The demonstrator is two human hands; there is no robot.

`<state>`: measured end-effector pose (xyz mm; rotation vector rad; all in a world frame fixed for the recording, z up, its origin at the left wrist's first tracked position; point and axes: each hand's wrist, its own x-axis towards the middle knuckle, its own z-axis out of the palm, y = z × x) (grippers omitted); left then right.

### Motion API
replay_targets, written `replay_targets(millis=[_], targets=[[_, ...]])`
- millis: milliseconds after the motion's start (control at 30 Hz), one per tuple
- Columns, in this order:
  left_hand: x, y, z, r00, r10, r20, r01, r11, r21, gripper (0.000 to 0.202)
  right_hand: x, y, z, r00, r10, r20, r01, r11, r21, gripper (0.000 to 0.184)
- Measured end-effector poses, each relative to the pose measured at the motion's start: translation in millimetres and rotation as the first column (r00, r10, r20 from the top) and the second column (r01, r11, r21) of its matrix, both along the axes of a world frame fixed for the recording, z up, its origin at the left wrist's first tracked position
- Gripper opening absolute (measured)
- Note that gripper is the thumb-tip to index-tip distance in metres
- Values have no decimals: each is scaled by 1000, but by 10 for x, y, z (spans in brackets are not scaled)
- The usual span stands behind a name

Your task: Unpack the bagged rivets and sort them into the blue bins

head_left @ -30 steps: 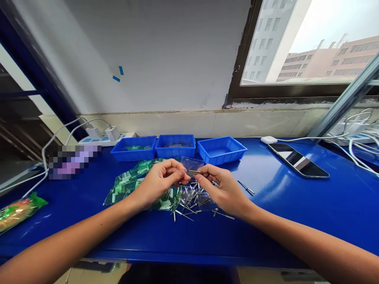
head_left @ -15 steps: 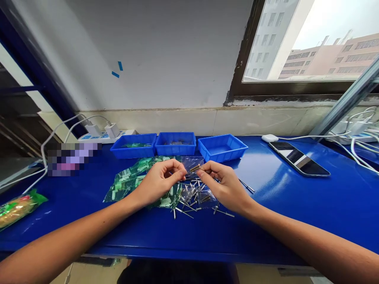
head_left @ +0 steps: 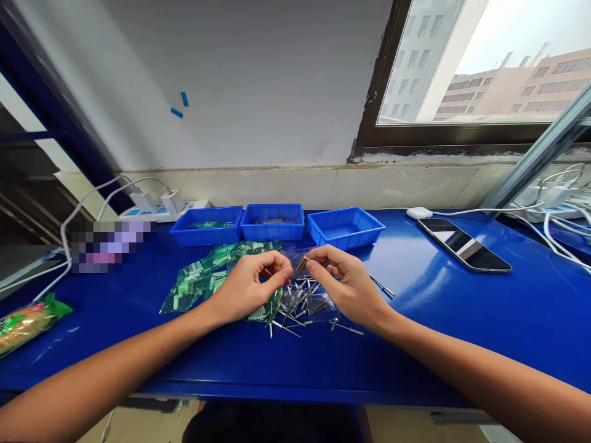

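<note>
Head view: the brass-coloured pieces (head_left: pixel 301 264) sit up between the two hands, just past the right thumb tip, and their lie against each hand is the relation that counts. The right hand (head_left: pixel 345 282) has them pinched by one end between thumb and fingertips, so they stick out from that grip toward the left, long axis slanting from the upper right down to the lower left. Their free end thus points toward the fingertips of the left hand (head_left: pixel 252 283), which are close by with a narrow gap between. The right hand is the nearer, being in contact; the left is just beside. The left thumb and forefinger come together in a ring, but whether something thin is caught at their tips I cannot tell. A clear bag (head_left: pixel 292 251) shows around or behind the brass pieces; which of the two is not plain. Under and between the hands lie the loose silver rivets (head_left: pixel 303 301), pointing every way, with a small clear packet (head_left: pixel 318 306) among them, near the right hand. Green-tinted bags (head_left: pixel 191 280) spread beneath and beyond the left hand. Farther off, the middle blue tray (head_left: pixel 272 232) stands almost straight beyond the brass pieces, and the right-hand blue tray (head_left: pixel 344 242) beyond the right hand.
</note>
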<state>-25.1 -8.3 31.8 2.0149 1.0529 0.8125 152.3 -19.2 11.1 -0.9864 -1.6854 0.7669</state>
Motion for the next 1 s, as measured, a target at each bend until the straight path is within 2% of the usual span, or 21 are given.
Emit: replay_targets(millis=[100, 267, 567, 733, 1000], targets=[[11, -17, -2, 998, -40, -48, 40, 999, 2, 20, -2, 1, -4, 1000, 10, 10, -10, 1000, -2, 16], [19, -25, 2, 999, -18, -43, 18, 1000, -7, 21, 6, -11, 7, 1000, -5, 11, 5, 1000, 21, 17], [12, -24, -1, 996, -36, -78, 38, 999, 16, 21, -9, -30, 17, 999, 39, -7, -39, 999, -22, 15], [19, -30, -12, 996, -46, -82, 46, 999, -4, 20, -1, -35, 18, 1000, 13, 3, -13, 999, -43, 20], [14, -43, 11, 996, -35, -84, 36, 999, 10, 22, 1, -38, 23, 993, 117, -3, -116, 982, -152, 9]])
